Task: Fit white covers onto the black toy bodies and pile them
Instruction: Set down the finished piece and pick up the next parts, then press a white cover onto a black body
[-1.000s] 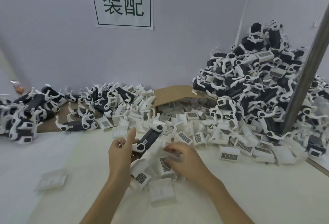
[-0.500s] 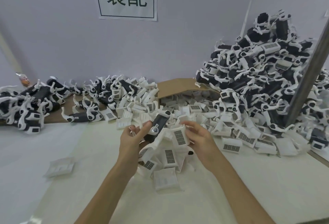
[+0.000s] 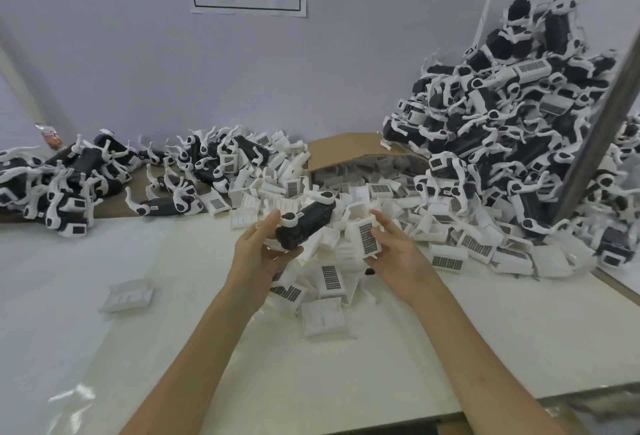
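My left hand (image 3: pixel 258 253) grips a black toy body (image 3: pixel 308 223) with white legs, held above the table at the centre. My right hand (image 3: pixel 394 256) pinches a white cover (image 3: pixel 365 239) with a dark grille, just right of the body and apart from it. Loose white covers (image 3: pixel 330 277) lie scattered under and behind both hands.
A tall pile of toys (image 3: pixel 512 116) rises at the right against the wall. A lower pile of toys (image 3: pixel 86 175) lies at the left. An open cardboard box (image 3: pixel 346 149) spills covers at the back. A grey pole (image 3: pixel 599 126) slants at the right. One stray cover (image 3: pixel 128 296) lies left.
My right hand picked a cover from the heap and lifted it beside the black body. My left hand raised the body slightly. The camera moved closer.
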Demonstrator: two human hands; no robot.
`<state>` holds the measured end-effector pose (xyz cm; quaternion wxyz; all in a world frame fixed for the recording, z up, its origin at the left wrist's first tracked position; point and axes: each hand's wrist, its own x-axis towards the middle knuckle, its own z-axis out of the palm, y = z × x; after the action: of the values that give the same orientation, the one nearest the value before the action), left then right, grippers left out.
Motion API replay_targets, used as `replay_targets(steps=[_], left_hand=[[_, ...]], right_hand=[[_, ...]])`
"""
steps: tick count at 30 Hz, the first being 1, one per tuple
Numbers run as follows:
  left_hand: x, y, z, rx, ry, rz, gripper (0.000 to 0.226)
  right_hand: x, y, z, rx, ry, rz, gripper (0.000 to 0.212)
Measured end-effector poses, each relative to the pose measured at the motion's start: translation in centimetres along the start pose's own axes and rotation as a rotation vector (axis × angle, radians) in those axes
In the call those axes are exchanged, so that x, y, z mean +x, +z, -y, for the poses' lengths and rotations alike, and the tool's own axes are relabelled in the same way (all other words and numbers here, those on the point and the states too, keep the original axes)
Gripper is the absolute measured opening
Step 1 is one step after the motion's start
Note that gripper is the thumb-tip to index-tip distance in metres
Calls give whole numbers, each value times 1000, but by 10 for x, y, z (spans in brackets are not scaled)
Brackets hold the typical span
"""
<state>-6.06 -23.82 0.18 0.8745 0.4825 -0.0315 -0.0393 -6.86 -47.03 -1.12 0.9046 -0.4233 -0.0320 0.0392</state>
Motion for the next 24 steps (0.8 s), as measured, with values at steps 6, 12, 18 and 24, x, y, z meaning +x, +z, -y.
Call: replay_targets(steps=[6,12,18,24], left_hand=[[-1,-2,-1,-95,25,75,32],[-2,1,-4,-124,29,206,33],[-5,7,0,-51,24,314,28],[-10,11,-1,-31,44,324,27]], right_hand=[[-1,1,-1,-119,-29,0,39],[1,6,-4,-185,-39,2,40],[2,8,-6,-129,10,114,36],[-2,14,-8,-276,-17,90,41]])
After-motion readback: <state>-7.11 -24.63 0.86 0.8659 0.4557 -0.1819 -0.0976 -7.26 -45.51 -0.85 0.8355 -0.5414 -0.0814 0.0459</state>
